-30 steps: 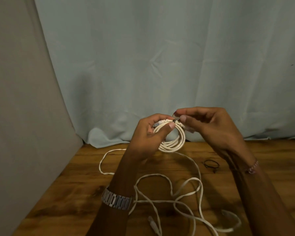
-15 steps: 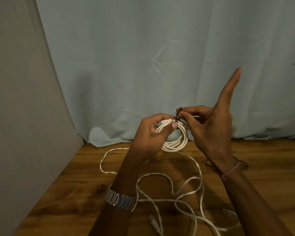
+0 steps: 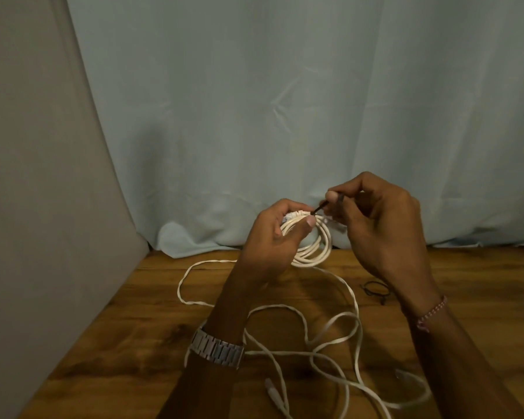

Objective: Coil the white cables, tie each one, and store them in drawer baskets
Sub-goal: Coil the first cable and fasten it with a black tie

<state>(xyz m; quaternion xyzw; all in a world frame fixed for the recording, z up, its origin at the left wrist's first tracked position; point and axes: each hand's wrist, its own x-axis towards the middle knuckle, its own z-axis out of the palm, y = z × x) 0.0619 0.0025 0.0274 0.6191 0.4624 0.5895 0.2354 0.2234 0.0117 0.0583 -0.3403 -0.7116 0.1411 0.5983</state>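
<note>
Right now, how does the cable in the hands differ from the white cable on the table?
The held cable is wound into a tight coil; the loose cable sprawls in open loops. The held cable is off the table, gripped by the left hand, while the right hand pinches a dark tie at its top; the loose cable lies untouched and untied. Both are white.

A coiled white cable (image 3: 310,246) is held upright above loose white cable (image 3: 330,343) sprawled on wood.
</note>
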